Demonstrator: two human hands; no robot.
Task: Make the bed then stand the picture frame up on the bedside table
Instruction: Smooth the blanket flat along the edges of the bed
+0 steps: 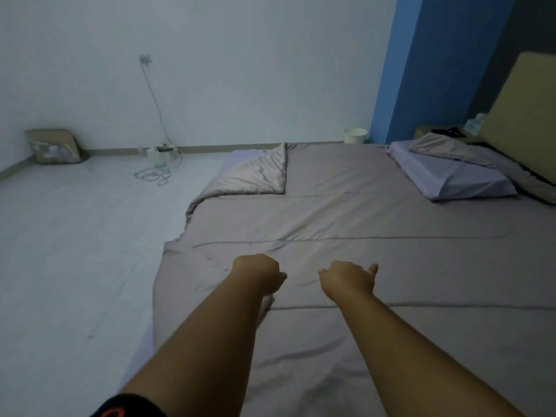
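Our left hand (258,273) curls closed and our right hand (349,279) spreads slack; whether either grips the grey duvet (346,218) beneath, we cannot tell. Its far corner is folded back, well left of the pillow (451,176).

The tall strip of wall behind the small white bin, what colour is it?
Bright blue wall strip, clearest in the head view.
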